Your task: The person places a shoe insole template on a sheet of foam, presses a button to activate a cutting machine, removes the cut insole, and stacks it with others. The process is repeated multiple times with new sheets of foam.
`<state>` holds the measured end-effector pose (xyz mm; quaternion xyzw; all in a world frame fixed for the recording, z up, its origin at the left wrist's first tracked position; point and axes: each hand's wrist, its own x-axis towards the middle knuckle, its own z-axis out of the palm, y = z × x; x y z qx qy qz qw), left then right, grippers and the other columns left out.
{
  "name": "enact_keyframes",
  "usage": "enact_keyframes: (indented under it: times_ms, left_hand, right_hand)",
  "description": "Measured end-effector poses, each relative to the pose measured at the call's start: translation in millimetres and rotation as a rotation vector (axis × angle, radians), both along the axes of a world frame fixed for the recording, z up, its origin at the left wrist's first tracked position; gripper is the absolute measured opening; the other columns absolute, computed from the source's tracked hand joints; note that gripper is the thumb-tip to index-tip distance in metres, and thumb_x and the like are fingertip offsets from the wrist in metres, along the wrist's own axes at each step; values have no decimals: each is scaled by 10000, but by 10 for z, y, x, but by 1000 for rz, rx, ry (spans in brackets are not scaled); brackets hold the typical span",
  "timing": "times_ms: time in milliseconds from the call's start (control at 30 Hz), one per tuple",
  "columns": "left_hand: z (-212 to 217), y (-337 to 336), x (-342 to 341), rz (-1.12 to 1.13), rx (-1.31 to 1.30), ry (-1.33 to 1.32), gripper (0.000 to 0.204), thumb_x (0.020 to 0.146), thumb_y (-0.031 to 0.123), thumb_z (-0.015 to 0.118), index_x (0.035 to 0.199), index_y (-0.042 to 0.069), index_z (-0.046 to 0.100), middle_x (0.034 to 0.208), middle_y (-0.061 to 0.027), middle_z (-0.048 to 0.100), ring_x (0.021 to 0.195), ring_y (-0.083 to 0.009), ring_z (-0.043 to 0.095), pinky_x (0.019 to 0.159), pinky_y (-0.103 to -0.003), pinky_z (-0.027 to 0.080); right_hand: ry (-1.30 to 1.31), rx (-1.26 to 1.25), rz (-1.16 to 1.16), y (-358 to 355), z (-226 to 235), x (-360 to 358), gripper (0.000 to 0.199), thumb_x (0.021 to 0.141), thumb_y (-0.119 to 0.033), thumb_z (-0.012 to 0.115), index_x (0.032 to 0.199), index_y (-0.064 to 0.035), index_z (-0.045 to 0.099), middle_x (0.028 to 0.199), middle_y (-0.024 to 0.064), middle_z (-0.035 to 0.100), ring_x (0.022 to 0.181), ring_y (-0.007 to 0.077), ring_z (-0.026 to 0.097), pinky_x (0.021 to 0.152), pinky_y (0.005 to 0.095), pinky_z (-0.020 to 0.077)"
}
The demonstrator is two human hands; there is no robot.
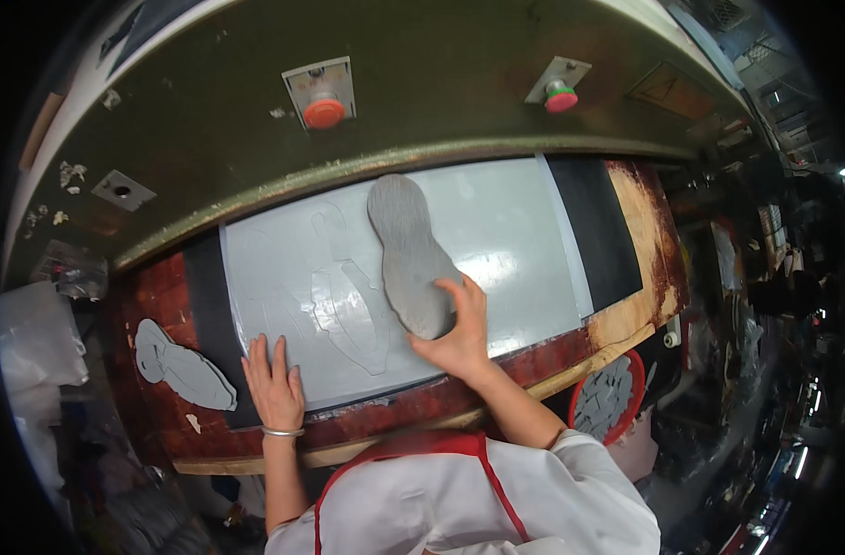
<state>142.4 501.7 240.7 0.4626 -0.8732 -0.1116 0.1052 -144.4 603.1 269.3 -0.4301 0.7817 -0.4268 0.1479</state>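
A thick grey sole-shaped block (pixel 403 236) lies upright in the picture on a pale grey, glossy sheet (pixel 515 240). My right hand (pixel 464 335) grips its near end, thumb on the left side and fingers curled over the right edge. My left hand (pixel 273 388) rests flat on the sheet's near left edge, fingers stretched out and holding nothing. Cut sole-shaped outlines (pixel 349 316) show in the sheet between my hands. The underside of the block is hidden.
A small pile of grey sole-shaped pieces (pixel 187 370) lies left on the red-brown board (pixel 164 287). Black sheet (pixel 596 231) shows under the pale one. A green machine beam (pixel 422 102) with red push buttons (pixel 324 113) spans the back. A red basin (pixel 637 384) holds grey scraps.
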Motion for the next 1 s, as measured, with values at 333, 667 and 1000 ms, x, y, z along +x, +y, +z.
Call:
enact_keyframes:
  times_ms: [333, 667, 1000]
  left_hand:
    - [-65, 106, 66, 12, -45, -26, 511, 848, 105, 568, 1351, 81, 484, 1449, -186, 358, 1355, -379, 322, 1127, -523, 209]
    - [31, -409, -351, 19, -147, 11, 467, 857, 69, 560, 1321, 65, 505, 1405, -189, 407, 1336, -370, 353, 1128, -506, 221]
    - [71, -741, -909, 74, -23, 105, 341, 863, 84, 591, 1196, 12, 583, 1048, -244, 578, 975, -390, 535, 878, -445, 428]
  right_hand:
    - [256, 111, -41, 521, 198, -699, 796, 523, -120, 836, 1223, -66, 459, 1286, 230, 416, 1213, 373, 411, 1011, 433, 373]
    - [132, -19, -10, -68, -15, -1308, 1061, 574, -203, 842, 1435, -6, 253, 1385, 277, 306, 1275, 443, 309, 1059, 476, 321]
    - [468, -324, -468, -1437, 618, -2249, 899, 877, -417, 583, 1447, 93, 111, 1450, 402, 96, 1361, 529, 131, 1111, 554, 160]
